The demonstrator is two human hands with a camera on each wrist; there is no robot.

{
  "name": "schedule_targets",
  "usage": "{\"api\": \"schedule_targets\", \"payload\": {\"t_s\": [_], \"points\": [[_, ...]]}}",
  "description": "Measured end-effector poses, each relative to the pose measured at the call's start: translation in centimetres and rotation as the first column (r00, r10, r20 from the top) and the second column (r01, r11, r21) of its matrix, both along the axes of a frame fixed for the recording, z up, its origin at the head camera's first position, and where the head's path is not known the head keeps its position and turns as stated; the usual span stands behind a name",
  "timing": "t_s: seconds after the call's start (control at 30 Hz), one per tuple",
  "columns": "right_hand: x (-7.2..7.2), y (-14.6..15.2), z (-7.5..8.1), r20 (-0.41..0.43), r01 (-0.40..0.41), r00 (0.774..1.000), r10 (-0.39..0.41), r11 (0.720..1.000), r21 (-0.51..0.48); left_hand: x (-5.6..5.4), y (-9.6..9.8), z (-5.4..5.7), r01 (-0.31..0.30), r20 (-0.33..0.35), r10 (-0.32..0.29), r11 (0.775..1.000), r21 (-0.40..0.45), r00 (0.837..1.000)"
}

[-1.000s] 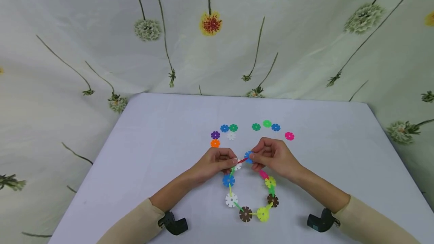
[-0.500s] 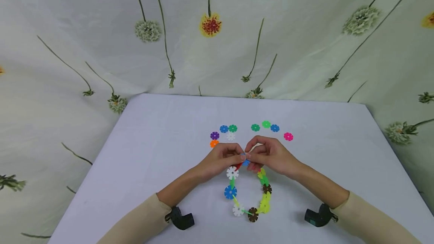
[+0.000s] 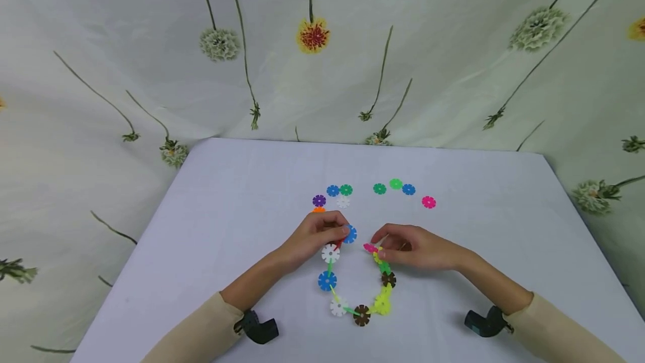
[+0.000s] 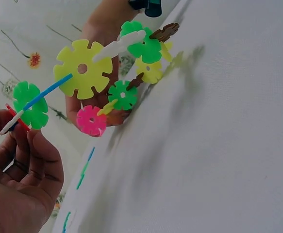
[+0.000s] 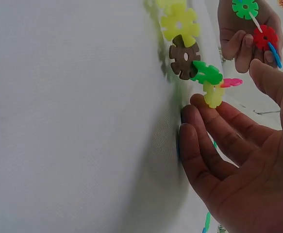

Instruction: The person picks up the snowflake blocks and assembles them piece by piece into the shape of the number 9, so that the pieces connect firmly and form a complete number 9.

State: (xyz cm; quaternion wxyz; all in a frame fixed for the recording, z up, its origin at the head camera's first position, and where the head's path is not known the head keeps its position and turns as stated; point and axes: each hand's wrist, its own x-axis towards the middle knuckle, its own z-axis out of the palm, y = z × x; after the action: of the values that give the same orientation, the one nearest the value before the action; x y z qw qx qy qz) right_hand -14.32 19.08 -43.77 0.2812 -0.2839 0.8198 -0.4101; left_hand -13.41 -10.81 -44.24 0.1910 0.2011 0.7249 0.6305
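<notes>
White table (image 3: 242, 195), floral backdrop (image 3: 277, 83). Left fingers (image 3: 335, 234) pinching disc chain (image 3: 327, 280); right fingers (image 5: 193, 150) spread.

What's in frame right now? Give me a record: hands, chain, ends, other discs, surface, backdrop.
Left hand: pinches the chain near its red disc and blue end disc
Right hand: fingers relaxed, by the pink end disc; contact unclear
Chain: multicoloured slotted discs forming an open loop
Ends: apart
Other discs: nine visible, beyond the chain; orange disc partly hidden by the left hand
Surface: white table
Backdrop: flower-print cloth
</notes>
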Motion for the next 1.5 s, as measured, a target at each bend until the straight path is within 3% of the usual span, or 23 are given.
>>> {"api": "schedule_targets", "payload": {"t_s": [0.17, 0.37, 0.5, 0.7, 0.8, 1.0, 1.17, 1.37, 1.5], "points": [[-0.5, -0.1, 0.1, -0.111, 0.051, 0.993, -0.05, 0.999, 0.004, 0.0, -0.2, 0.1, 0.0, 0.0, 0.0, 1.0, 0.009, 1.0], [-3.5, -0.4, -1.0, -0.239, 0.158, 0.959, -0.149, 0.987, 0.017, 0.1, -0.3, 0.1, -0.005, 0.019, 0.005, 1.0, 0.006, 1.0], [-5.9, -0.9, -1.6, -0.336, 0.239, 0.916, -0.22, 0.971, 0.015, 0.2, -0.4, 0.0, -0.004, 0.025, 0.003, 1.0, 0.013, 1.0], [-8.3, -1.8, -2.1, -0.505, 0.388, 0.806, -0.308, 0.92, 0.058, 0.2, -0.4, 0.0, 0.005, 0.016, -0.005, 1.0, -0.018, 1.0], [-8.9, -2.1, -2.2, -0.522, 0.418, 0.792, -0.318, 0.905, 0.082, 0.0, -0.6, -0.1, 0.008, -0.009, -0.009, 0.997, -0.078, 1.0], [-9.2, -2.4, -1.9, -0.493, 0.402, 0.814, -0.307, 0.91, 0.098, -0.5, -0.7, -0.7, 0.004, -0.034, -0.011, 0.981, -0.193, 0.999], [-8.6, -2.2, -1.4, -0.404, 0.337, 0.868, -0.289, 0.94, 0.051, -0.8, -0.6, -1.2, -0.019, -0.051, 0.004, 0.958, -0.287, 0.999], [-5.9, -2.8, -1.3, -0.315, 0.229, 0.916, -0.248, 0.969, -0.096, -1.4, -0.2, -1.5, -0.062, -0.103, 0.021, 0.906, -0.418, 0.994], [-3.8, -3.3, -0.9, -0.249, 0.185, 0.942, -0.224, 0.968, -0.171, -1.7, 0.1, -1.5, -0.081, -0.097, 0.042, 0.894, -0.441, 0.994]]}}
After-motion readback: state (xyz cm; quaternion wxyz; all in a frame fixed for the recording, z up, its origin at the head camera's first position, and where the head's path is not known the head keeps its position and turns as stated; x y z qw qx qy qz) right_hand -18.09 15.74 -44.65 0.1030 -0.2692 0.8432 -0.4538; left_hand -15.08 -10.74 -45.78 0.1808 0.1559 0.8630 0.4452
